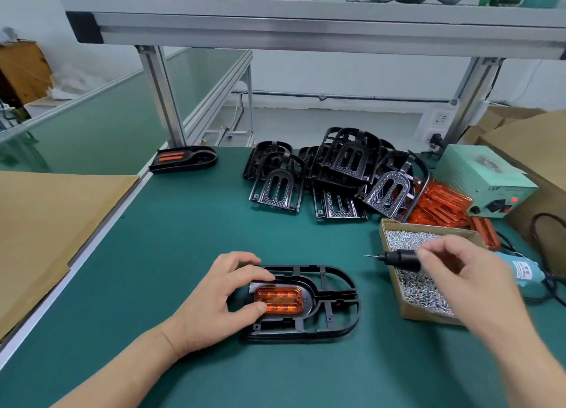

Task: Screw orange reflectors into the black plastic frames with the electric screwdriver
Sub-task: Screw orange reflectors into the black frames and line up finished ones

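Left hand [225,297]: it lies flat on the green table [171,254], nearest to the camera; the thumb and the fingers press on the left end of the frame and touch the reflector, but they do not close around anything.
Frame on the table [333,303]: black plastic, it lies flat in front of the person, with the long side going left to right.
Reflector [279,300]: orange, it sits in the left part of this frame, just beside the left thumb.
Right hand [477,282]: it is above the box of screws; the fingers are bent and the fingertips come together, but I cannot tell if they pinch a screw.
Screwdriver [404,259]: black front part and blue body; it is under the right hand, and the tip points to the left, away from the frame.
Box of screws [419,273]: brown cardboard, full of small silver screws, to the right of the frame.
Pile of frames [337,175]: empty black frames, at the far side of the table.
Spare reflectors [441,207]: an orange heap, between the pile and the pale green power box [487,178].
Finished frame [183,159]: it lies alone at the far left edge, with orange in it.
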The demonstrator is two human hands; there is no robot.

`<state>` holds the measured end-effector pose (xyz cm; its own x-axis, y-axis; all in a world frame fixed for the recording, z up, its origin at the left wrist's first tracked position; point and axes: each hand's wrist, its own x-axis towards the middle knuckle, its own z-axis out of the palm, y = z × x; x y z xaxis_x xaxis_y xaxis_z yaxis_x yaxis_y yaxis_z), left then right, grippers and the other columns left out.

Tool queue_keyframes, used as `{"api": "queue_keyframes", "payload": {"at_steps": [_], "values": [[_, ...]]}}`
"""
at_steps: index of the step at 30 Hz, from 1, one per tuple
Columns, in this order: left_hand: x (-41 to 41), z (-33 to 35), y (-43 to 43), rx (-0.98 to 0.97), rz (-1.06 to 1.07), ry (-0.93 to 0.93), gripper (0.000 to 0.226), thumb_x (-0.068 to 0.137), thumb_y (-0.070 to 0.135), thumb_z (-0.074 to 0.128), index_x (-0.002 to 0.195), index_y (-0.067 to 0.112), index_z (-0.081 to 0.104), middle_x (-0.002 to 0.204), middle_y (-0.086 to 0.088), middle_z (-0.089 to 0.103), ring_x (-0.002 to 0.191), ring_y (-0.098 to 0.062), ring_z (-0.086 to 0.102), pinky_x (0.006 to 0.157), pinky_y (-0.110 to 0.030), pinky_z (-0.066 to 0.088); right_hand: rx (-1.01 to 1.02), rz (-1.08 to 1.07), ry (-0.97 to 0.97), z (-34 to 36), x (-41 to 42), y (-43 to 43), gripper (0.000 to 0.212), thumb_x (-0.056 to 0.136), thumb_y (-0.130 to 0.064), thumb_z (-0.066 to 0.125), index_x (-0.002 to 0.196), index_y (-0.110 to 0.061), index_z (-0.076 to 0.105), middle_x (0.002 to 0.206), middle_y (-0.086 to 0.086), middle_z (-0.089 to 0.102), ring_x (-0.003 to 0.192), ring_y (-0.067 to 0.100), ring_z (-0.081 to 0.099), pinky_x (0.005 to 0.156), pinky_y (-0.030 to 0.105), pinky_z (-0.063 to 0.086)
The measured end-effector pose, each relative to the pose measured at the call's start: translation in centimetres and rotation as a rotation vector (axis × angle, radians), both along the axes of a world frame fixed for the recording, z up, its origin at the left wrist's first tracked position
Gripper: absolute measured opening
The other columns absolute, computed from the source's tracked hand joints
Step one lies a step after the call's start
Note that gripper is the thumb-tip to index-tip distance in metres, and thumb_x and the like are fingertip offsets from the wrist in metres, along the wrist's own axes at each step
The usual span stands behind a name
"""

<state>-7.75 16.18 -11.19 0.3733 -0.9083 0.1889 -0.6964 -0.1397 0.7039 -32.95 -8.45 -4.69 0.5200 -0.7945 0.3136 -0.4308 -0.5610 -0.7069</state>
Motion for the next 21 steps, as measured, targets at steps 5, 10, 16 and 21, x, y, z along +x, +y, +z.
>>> {"api": "queue_keyframes", "payload": {"at_steps": [5, 10, 16, 21], "values": [[-0.1, 0.1, -0.2, 0.036, -0.098, -0.03, 0.043, 0.081, 0.059, 0.067, 0.123, 0.055, 0.06, 0.148, 0.021, 0.031, 0.145, -0.009, 0.027, 0.115, -0.024, 0.023, -0.137, -0.086, 0.679, 0.6, -2.5, -2.4, 0.028, 0.084, -0.026, 0.074, 0.061, -0.038, 0.063, 0.065, -0.016, 0.065, 0.073, 0.018, 0.063, 0.065, 0.035, 0.052], [-0.6, -0.5, -0.9, 0.068, -0.136, -0.09, 0.038, 0.083, 0.065, 0.062, 0.121, 0.059, 0.06, 0.148, 0.031, 0.022, 0.143, -0.003, 0.026, 0.117, -0.025, 0.023, -0.156, -0.046, 0.872, -0.2, -1.9, -2.9, 0.012, 0.083, -0.048, 0.073, 0.094, -0.045, 0.073, 0.095, -0.014, 0.071, 0.097, 0.018, 0.065, 0.078, 0.03, 0.053], [-1.4, -0.9, -1.6, 0.031, -0.109, -0.087, 0.039, 0.084, 0.07, 0.059, 0.119, 0.056, 0.062, 0.148, 0.022, 0.031, 0.142, -0.007, 0.028, 0.117, -0.035, 0.028, -0.199, -0.046, 0.905, -0.8, -1.6, -2.6, 0.009, 0.082, -0.039, 0.071, 0.075, -0.034, 0.067, 0.085, -0.011, 0.069, 0.088, 0.017, 0.065, 0.073, 0.029, 0.054], [-1.7, -0.8, -1.8, 0.019, -0.09, -0.078, 0.038, 0.084, 0.063, 0.063, 0.12, 0.053, 0.064, 0.147, 0.019, 0.035, 0.141, -0.008, 0.031, 0.117, -0.037, 0.03, -0.297, -0.077, 0.923, -1.4, -1.9, -2.1, 0.013, 0.09, -0.035, 0.054, 0.077, -0.032, 0.057, 0.086, -0.011, 0.065, 0.086, 0.019, 0.064, 0.069, 0.03, 0.053]]}}
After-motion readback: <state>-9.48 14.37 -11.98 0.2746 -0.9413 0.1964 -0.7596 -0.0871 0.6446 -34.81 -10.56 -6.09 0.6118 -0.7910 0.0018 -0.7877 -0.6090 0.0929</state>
